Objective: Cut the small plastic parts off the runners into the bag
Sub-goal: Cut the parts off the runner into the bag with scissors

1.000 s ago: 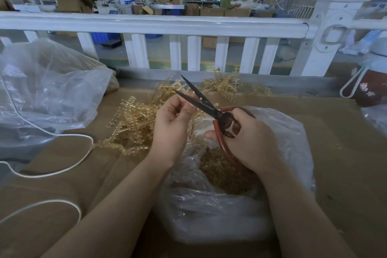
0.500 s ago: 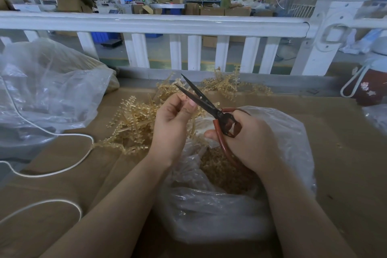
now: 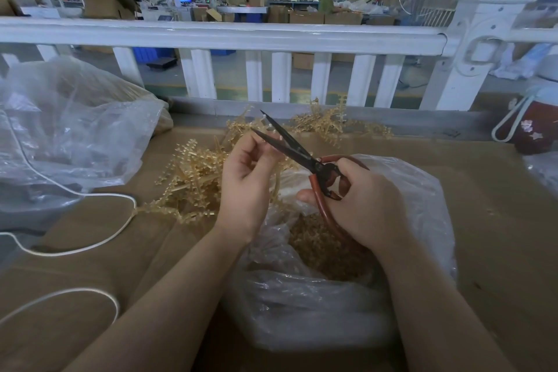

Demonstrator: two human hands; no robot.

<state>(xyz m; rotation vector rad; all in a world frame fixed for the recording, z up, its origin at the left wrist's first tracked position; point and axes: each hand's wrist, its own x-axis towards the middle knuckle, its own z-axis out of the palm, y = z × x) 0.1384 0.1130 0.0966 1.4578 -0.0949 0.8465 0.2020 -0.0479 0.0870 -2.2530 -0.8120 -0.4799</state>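
A thin runner (image 3: 273,178) is pinched in the left hand (image 3: 246,187), fingers curled round it, held up over the open mouth of the bag (image 3: 422,208). The scissors (image 3: 297,149) are gripped by the right hand (image 3: 362,205), fingers wrapped through the red handles; the blades are parted, tips pointing up and away. Whether a part sits between the blades right now cannot be told, too small. Cut parts (image 3: 326,251) are heaped inside the bag; uncut runners (image 3: 193,181) are piled just beside it on the cardboard-covered table (image 3: 498,220).

Step judged: snipping parts off the held runner. To be done well, the runner should be fed close to the blade pivot, each cut made at the part's neck, and the cut kept directly above the bag opening so pieces drop in. The left fingertips should be kept clear of the blades. The bag rim should be kept folded open.
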